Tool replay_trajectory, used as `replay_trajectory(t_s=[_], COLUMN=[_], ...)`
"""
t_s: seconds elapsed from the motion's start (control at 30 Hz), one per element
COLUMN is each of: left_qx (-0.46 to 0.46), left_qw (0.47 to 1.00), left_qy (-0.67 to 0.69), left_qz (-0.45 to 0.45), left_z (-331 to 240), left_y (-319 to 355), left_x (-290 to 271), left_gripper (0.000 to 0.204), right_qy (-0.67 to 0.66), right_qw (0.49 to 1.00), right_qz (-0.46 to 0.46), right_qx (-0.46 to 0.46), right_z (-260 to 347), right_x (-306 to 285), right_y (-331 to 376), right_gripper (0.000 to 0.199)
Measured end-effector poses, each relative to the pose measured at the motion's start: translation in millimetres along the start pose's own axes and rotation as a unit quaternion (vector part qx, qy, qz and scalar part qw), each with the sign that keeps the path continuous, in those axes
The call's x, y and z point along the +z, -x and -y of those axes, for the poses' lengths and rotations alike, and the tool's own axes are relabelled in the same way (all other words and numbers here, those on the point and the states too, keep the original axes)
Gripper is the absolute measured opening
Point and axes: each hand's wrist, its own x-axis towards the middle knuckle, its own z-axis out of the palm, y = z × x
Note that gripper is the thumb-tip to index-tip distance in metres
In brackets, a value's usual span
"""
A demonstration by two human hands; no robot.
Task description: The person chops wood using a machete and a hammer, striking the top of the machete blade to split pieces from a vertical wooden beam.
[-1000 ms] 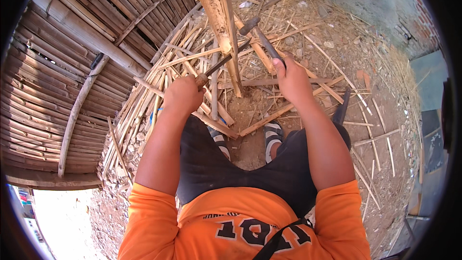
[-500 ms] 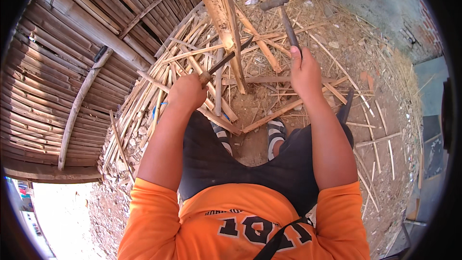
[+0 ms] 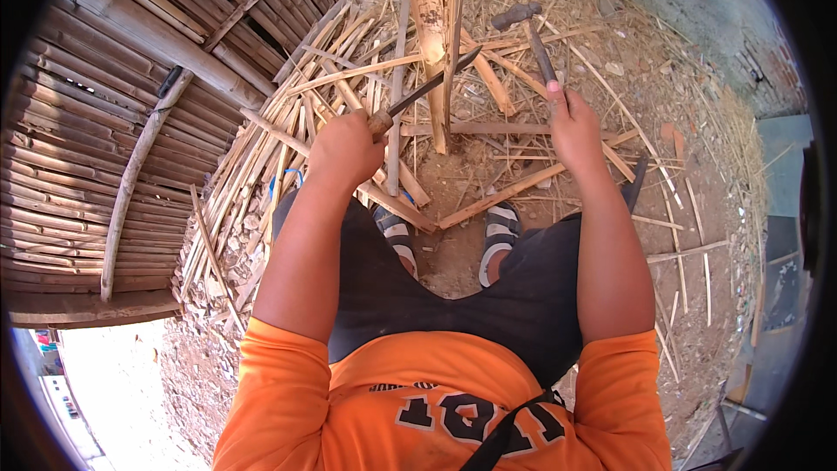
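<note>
My left hand [image 3: 343, 150] is closed around the wooden handle of a billhook [image 3: 417, 94], a dark blade with a curved tip. The blade lies in a split in a tall piece of wood [image 3: 427, 13], which stands upright on the ground beyond my feet. Its top runs out of the picture. Raised to the right of the wood, a hammer [image 3: 540, 54] is in my right hand [image 3: 575, 128], the thumb along its dark handle. The hammer's head is apart from both blade and wood.
Split sticks [image 3: 253, 170] lie heaped on the left, beside a bamboo slat wall [image 3: 78, 192]. More strips [image 3: 506, 198] lie before my sandalled feet [image 3: 499, 231]. A brick wall [image 3: 741, 44] stands at the far right, with grey panels [image 3: 782, 235] nearer.
The tall wood has swung more upright and to the right, the blade still in its split. My right hand and the hammer have shifted slightly right and nearer.
</note>
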Motion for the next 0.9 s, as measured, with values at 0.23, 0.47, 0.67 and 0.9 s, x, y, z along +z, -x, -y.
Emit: replay_trajectory(t_s=[0.23, 0.47, 0.67, 0.9], left_qx=[-0.008, -0.032, -0.031, -0.025], left_qw=[0.999, 0.996, 0.996, 0.997], left_qy=[0.037, 0.085, 0.081, 0.078], left_qz=[0.019, -0.009, -0.024, -0.002], left_z=[-8, 7, 24, 42], left_y=[-19, -9, -6, -8], left_x=[2, 5, 6, 14], left_gripper=[0.062, 0.061, 0.052, 0.035], right_qy=[-0.136, -0.231, -0.198, 0.019], right_qw=[0.988, 0.966, 0.980, 0.994], right_qz=[0.055, 0.064, 0.026, -0.026], right_qx=[0.050, 0.093, -0.021, -0.108], right_z=[-4, 33, 29, 47], right_x=[6, 0, -2, -6], right_y=[-14, 5, -2, 14], right_gripper=[0.061, 0.047, 0.045, 0.045])
